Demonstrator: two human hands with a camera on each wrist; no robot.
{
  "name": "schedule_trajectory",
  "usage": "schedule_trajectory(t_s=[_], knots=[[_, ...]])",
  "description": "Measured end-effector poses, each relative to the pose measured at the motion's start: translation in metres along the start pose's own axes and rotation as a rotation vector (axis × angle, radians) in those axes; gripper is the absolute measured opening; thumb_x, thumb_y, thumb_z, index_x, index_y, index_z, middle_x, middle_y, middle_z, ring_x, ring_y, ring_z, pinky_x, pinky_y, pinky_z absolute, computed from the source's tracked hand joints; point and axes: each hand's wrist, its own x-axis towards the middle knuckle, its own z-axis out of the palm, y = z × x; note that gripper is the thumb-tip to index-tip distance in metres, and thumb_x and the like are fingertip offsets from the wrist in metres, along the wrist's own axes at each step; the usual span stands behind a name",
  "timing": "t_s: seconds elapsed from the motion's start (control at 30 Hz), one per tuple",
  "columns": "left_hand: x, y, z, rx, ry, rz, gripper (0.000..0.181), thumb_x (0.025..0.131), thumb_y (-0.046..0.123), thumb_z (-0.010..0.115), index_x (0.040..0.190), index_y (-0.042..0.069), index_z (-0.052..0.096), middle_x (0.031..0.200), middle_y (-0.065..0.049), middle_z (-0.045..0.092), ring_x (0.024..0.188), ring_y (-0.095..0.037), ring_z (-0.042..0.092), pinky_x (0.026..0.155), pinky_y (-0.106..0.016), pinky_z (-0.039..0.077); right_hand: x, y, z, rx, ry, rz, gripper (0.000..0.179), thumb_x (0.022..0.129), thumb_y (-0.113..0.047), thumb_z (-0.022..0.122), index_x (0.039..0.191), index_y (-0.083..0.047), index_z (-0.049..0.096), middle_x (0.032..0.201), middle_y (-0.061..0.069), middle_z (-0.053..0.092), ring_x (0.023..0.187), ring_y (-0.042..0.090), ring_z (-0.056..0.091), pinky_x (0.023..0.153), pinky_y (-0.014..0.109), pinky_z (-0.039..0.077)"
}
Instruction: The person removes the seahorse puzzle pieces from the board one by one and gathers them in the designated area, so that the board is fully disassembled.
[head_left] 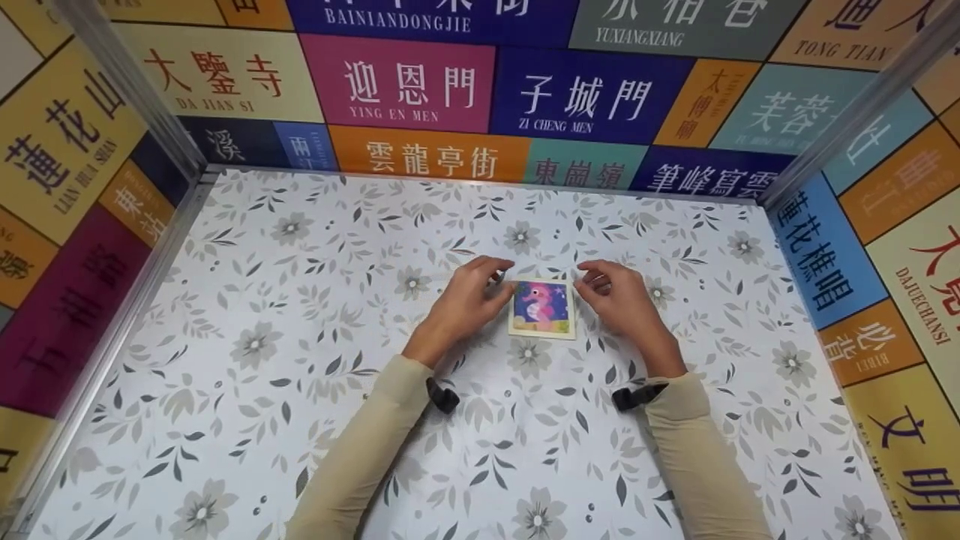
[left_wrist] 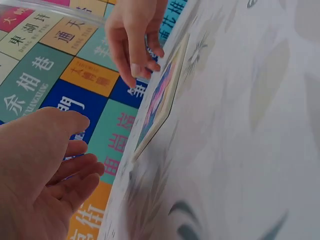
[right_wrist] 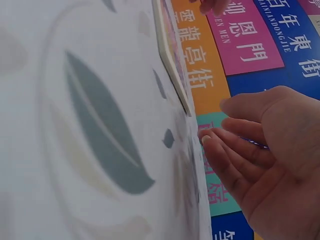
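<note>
A small square picture puzzle [head_left: 541, 309] with a pink seahorse on a blue ground and a pale frame lies flat on the table. My left hand [head_left: 472, 296] is at its left side, thumb tip close to the frame, fingers loosely bent and holding nothing. On the other side, my right hand [head_left: 616, 296] hovers by the upper right corner with relaxed, slightly curled fingers, also without anything in them. From the left wrist, the puzzle [left_wrist: 162, 97] appears nearly edge-on between the two hands. The right wrist view shows the frame's edge [right_wrist: 172, 62] beyond my right fingertips.
The table [head_left: 262, 435] wears a white cloth printed with grey leaves and flowers. Panels with coloured Chinese place-name signs [head_left: 405, 86] stand along the back and both sides, joined by metal-looking corner posts [head_left: 142, 97]. Each wrist carries a black strap [head_left: 634, 397].
</note>
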Motion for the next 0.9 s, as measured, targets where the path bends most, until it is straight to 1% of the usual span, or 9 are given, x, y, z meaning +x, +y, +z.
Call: schedule_trajectory(t_s=[0.03, 0.1, 0.2, 0.33, 0.47, 0.53, 0.63, 0.73, 0.9], knots=[[0.002, 0.001, 0.003, -0.006, -0.011, 0.004, 0.039, 0.105, 0.022, 0.071, 0.135, -0.002, 0.070, 0.128, -0.021, 0.074, 0.110, -0.033, 0.074, 0.096, -0.043, 0.062, 0.000, 0.000, 0.001, 0.007, -0.021, 0.012, 0.036, 0.103, -0.016, 0.074, 0.135, -0.001, 0.072, 0.110, 0.018, 0.078, 0.100, 0.032, 0.077, 0.090, 0.044, 0.064], [0.005, 0.003, 0.010, -0.011, -0.025, 0.010, 0.037, 0.105, 0.020, 0.070, 0.135, -0.002, 0.071, 0.127, -0.020, 0.074, 0.110, -0.032, 0.074, 0.097, -0.043, 0.062, -0.001, 0.001, 0.002, 0.013, -0.050, 0.031, 0.036, 0.103, -0.017, 0.074, 0.135, -0.002, 0.072, 0.110, 0.018, 0.078, 0.100, 0.033, 0.077, 0.093, 0.049, 0.063], [0.010, 0.006, 0.018, -0.001, -0.031, 0.013, 0.035, 0.104, 0.018, 0.071, 0.133, -0.002, 0.072, 0.123, -0.018, 0.075, 0.107, -0.031, 0.074, 0.095, -0.042, 0.062, -0.001, 0.001, 0.003, 0.004, -0.076, 0.049, 0.036, 0.103, -0.018, 0.075, 0.135, -0.003, 0.072, 0.110, 0.018, 0.079, 0.100, 0.032, 0.077, 0.093, 0.049, 0.062], [0.015, 0.009, 0.028, 0.003, -0.045, 0.013, 0.033, 0.103, 0.015, 0.073, 0.130, -0.003, 0.073, 0.117, -0.017, 0.075, 0.103, -0.029, 0.073, 0.092, -0.042, 0.061, 0.000, 0.002, 0.003, -0.002, -0.091, 0.055, 0.037, 0.102, -0.017, 0.076, 0.136, -0.004, 0.072, 0.109, 0.017, 0.078, 0.097, 0.029, 0.075, 0.088, 0.038, 0.060], [0.020, 0.012, 0.036, -0.008, -0.065, 0.008, 0.030, 0.102, 0.012, 0.072, 0.128, -0.002, 0.074, 0.113, -0.017, 0.074, 0.101, -0.027, 0.072, 0.091, -0.040, 0.060, -0.001, 0.004, 0.005, 0.028, -0.085, 0.038, 0.036, 0.099, -0.010, 0.077, 0.134, -0.002, 0.073, 0.107, 0.017, 0.076, 0.094, 0.027, 0.074, 0.081, 0.023, 0.055], [0.022, 0.012, 0.040, -0.009, -0.073, 0.004, 0.029, 0.102, 0.011, 0.072, 0.128, -0.002, 0.074, 0.113, -0.016, 0.073, 0.100, -0.025, 0.071, 0.091, -0.039, 0.060, -0.002, 0.004, 0.006, 0.045, -0.079, 0.028, 0.035, 0.098, -0.007, 0.078, 0.132, -0.001, 0.074, 0.106, 0.018, 0.075, 0.093, 0.027, 0.073, 0.079, 0.018, 0.053], [0.025, 0.013, 0.045, -0.008, -0.080, 0.001, 0.027, 0.102, 0.009, 0.071, 0.127, -0.001, 0.074, 0.112, -0.015, 0.073, 0.098, -0.024, 0.071, 0.090, -0.037, 0.061, -0.002, 0.005, 0.007, 0.054, -0.073, 0.023, 0.036, 0.097, -0.007, 0.078, 0.131, 0.000, 0.074, 0.105, 0.018, 0.075, 0.091, 0.025, 0.072, 0.078, 0.015, 0.052], [0.029, 0.014, 0.050, 0.005, -0.080, -0.003, 0.026, 0.103, 0.008, 0.070, 0.126, -0.001, 0.075, 0.112, -0.014, 0.073, 0.097, -0.023, 0.071, 0.088, -0.035, 0.061, -0.002, 0.005, 0.008, 0.056, -0.078, 0.023, 0.038, 0.096, -0.007, 0.079, 0.133, 0.000, 0.074, 0.107, 0.019, 0.074, 0.091, 0.023, 0.071, 0.078, 0.016, 0.053], [0.033, 0.015, 0.059, 0.018, -0.073, 0.013, 0.025, 0.103, 0.007, 0.070, 0.126, -0.001, 0.076, 0.111, -0.015, 0.073, 0.096, -0.025, 0.071, 0.086, -0.036, 0.060, -0.002, 0.006, 0.010, 0.056, -0.089, 0.006, 0.040, 0.096, -0.003, 0.078, 0.135, 0.001, 0.073, 0.106, 0.019, 0.072, 0.090, 0.024, 0.070, 0.078, 0.017, 0.053]])
